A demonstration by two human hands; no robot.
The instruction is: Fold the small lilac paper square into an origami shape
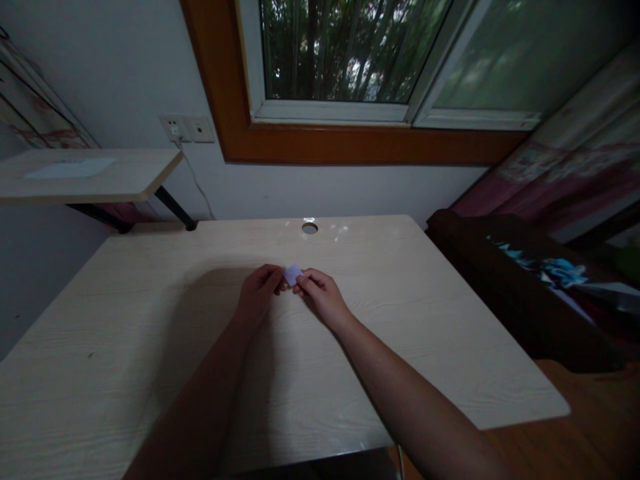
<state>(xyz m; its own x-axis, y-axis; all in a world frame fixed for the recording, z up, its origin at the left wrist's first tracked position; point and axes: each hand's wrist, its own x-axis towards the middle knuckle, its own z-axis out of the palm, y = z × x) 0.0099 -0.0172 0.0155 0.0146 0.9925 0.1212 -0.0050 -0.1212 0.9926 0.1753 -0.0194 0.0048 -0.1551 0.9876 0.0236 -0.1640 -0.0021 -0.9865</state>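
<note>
Dim room in the head view, with a pale wood-grain desk (410, 307) spread beneath the grip and out to both sides of it. Right at the grip, between both sets of fingertips: a small, pale-lilac paper piece (293, 275), turned with one corner pointing away. Left hand (261, 288) closed to a pinch on its left corner; right hand (323, 291) closed likewise on its lower right edge, thumb on top, other fingers curled beneath. Only a narrow gap between the two hands, bridged by the paper piece. Impossible to tell whether touching the desk or just above it. Soft shadow on the desk to the left of the grip.

Straight beyond the grip, near the desk's back edge, a round hole (310, 228). Farther beyond, a window (340, 53) in a brown wooden frame (360, 145), with trees outside. Beyond and left of the grip, a raised shelf (150, 167), a wall socket (173, 128) and a pale cable (200, 187). Well off to the right, dark furniture (480, 287) with bluish items (563, 270) on it, below a curtain (575, 153).
</note>
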